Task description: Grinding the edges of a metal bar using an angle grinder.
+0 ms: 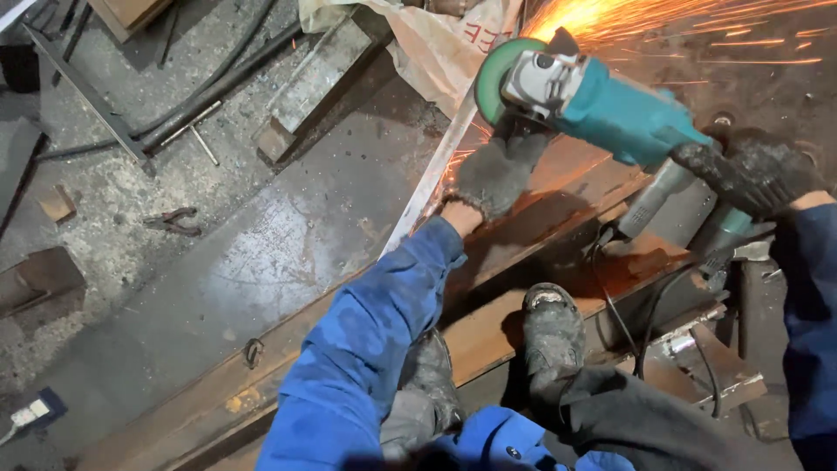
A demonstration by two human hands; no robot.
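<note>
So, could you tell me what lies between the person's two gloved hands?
In the head view, the teal body of the angle grinder spans the stretch from the left hand to the right hand, both gripping it.

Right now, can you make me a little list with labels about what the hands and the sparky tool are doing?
Tool: teal angle grinder with a green disc, tilted
Left hand: gloved, gripping under the grinder's head
Right hand: gloved, holding the grinder's rear handle
Sparks: orange, flying to the upper right
Workpiece: rusty steel beam
Feet: two dusty boots on the beam
Floor: pliers lying left, apart from the beam
</note>
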